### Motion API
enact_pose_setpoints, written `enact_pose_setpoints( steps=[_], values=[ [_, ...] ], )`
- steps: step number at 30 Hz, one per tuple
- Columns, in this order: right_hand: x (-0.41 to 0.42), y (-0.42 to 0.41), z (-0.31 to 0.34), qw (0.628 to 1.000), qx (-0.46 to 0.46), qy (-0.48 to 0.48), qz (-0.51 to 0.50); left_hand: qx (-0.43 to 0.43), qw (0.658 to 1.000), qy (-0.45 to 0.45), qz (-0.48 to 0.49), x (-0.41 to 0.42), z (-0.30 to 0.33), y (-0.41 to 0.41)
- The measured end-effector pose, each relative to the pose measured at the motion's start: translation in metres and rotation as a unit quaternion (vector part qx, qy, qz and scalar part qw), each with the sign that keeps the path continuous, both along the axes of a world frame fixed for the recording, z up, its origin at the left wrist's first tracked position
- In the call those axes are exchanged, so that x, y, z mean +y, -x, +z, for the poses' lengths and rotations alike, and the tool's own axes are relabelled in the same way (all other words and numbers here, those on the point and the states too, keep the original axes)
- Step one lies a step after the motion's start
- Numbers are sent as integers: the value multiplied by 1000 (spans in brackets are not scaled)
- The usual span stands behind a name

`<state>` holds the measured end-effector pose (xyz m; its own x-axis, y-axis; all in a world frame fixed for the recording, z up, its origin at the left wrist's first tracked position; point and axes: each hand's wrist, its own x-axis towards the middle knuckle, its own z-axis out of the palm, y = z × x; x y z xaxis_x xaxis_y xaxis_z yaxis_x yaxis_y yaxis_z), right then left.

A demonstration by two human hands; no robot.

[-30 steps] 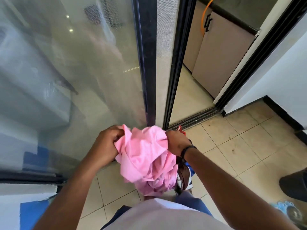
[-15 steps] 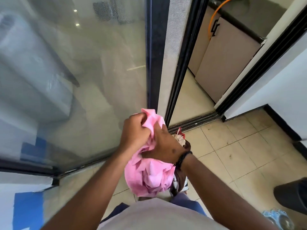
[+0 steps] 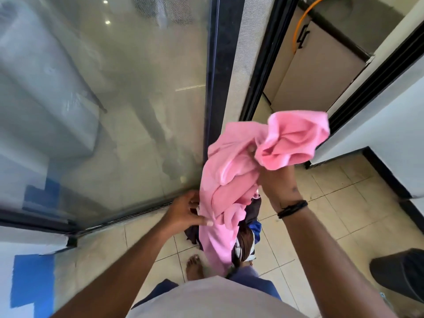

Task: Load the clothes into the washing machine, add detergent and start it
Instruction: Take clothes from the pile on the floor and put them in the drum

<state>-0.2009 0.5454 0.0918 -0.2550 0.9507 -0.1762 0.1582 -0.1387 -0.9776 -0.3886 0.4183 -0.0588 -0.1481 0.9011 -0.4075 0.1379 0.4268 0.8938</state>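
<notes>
A person stands barefoot on a tiled floor [image 3: 344, 216] and holds a bundle of clothes in front of the body. The right hand [image 3: 278, 184] is raised and grips the upper part of a pink garment [image 3: 231, 180], its fingers curled into the cloth (one fingertip shows through a fold near the top). A black band [image 3: 292, 208] circles that wrist. The pink cloth bunches above the hand and hangs down towards the floor. The left hand [image 3: 183, 212] is lower and to the left, its thumb and fingers pinching the near left edge of the same garment. Behind the pink cloth hang darker clothes [image 3: 249, 239], brown, blue and white, though which hand carries them I cannot tell. One bare foot [image 3: 195, 265] shows on the tiles just below the bundle.

To the left and far side is a glass door [image 3: 103, 99] with a black frame [image 3: 218, 76]; on the far right a doorway opens onto beige cabinets [image 3: 316, 72] and an orange hose [image 3: 300, 21]. A dark object [image 3: 399, 269] lies at the near right edge.
</notes>
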Motion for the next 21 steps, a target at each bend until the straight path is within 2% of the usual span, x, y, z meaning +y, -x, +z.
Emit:
enact_pose_setpoints(
  steps=[2,6,11,13,15,17,18,21],
  values=[
    [-4,3,19,992,121,0,-26,66,996,48,-32,-14,-24,-7],
    [-6,4,45,963,264,10,-55,123,990,66,-25,-24,-51,-18],
    [-1,-3,42,957,287,10,-46,173,983,56,13,-17,-54,-9],
    [3,-3,30,977,201,-33,-63,190,979,63,25,-17,-56,1],
    [11,-2,3,995,-4,-90,-45,190,974,83,90,-18,-56,13],
    [17,-7,-27,967,-228,-114,-9,164,968,84,172,-18,-47,27],
    [18,-10,-45,946,-298,-123,18,147,965,72,205,-18,-39,33],
    [13,-13,-85,917,-386,-51,90,115,960,17,255,-11,-9,46]
  ],
)
